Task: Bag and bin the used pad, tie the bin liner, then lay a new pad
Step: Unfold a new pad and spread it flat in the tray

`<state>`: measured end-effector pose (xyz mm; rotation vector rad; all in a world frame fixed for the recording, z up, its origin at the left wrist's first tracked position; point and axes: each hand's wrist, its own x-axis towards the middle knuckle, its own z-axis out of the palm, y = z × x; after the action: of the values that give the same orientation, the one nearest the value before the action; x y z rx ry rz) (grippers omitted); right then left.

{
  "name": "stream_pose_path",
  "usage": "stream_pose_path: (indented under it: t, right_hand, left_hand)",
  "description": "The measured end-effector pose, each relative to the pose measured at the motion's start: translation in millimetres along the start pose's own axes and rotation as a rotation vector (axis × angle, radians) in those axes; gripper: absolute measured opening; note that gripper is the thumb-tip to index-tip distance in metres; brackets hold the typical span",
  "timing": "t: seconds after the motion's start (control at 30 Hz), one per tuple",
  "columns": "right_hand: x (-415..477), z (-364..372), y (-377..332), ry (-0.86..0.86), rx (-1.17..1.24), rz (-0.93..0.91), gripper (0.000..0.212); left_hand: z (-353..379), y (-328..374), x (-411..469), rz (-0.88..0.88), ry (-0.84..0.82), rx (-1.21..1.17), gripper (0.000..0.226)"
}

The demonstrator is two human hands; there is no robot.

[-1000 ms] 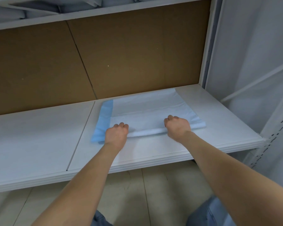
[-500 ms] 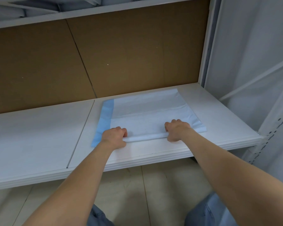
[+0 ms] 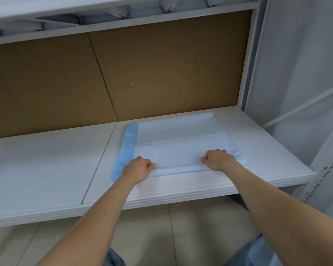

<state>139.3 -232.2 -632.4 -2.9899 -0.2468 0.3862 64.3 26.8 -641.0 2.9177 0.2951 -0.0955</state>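
Observation:
A white pad (image 3: pixel 177 143) with a blue left border lies spread on the right half of the white shelf (image 3: pixel 46 166). Its near part is still folded over. My left hand (image 3: pixel 137 168) pinches the folded near edge toward the pad's left side, fingers curled. My right hand (image 3: pixel 218 159) grips the same edge toward the right side, knuckles up. Both forearms reach in from below.
Brown cardboard (image 3: pixel 123 73) backs the shelf. A white upright (image 3: pixel 250 54) and a diagonal brace (image 3: pixel 304 104) stand at the right with a pale sheet behind. Another shelf (image 3: pixel 104 14) runs overhead. Tiled floor (image 3: pixel 161 237) lies below the shelf's front edge.
Both hands have drawn the pad's folded near edge toward the shelf's front, so more of the pad lies spread. The camera has tilted up a little.

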Motion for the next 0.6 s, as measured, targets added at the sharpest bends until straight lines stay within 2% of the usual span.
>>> stream_pose_path:
  t: [0.07, 0.13, 0.27, 0.43, 0.5, 0.6]
  right_hand:
    - [3, 1, 3, 0.084, -0.036, 0.038, 0.042]
    - [4, 4, 9, 0.119, -0.038, 0.090, 0.043]
    - [5, 8, 18, 0.109, -0.002, 0.128, 0.048]
    - [9, 2, 17, 0.062, -0.007, 0.169, 0.037]
    - [9, -2, 13, 0.091, -0.034, 0.157, 0.039]
    - [9, -2, 11, 0.130, -0.016, 0.125, 0.050]
  left_hand:
    - [2, -5, 4, -0.059, 0.057, 0.115, 0.037]
    - [6, -12, 6, -0.138, -0.008, 0.202, 0.046]
    - [6, -16, 9, -0.206, -0.070, 0.272, 0.055]
    - [-7, -11, 10, -0.204, -0.146, 0.349, 0.057]
    - [-9, -6, 12, -0.209, -0.133, 0.334, 0.054]
    - [-3, 3, 17, -0.100, -0.147, 0.162, 0.054]
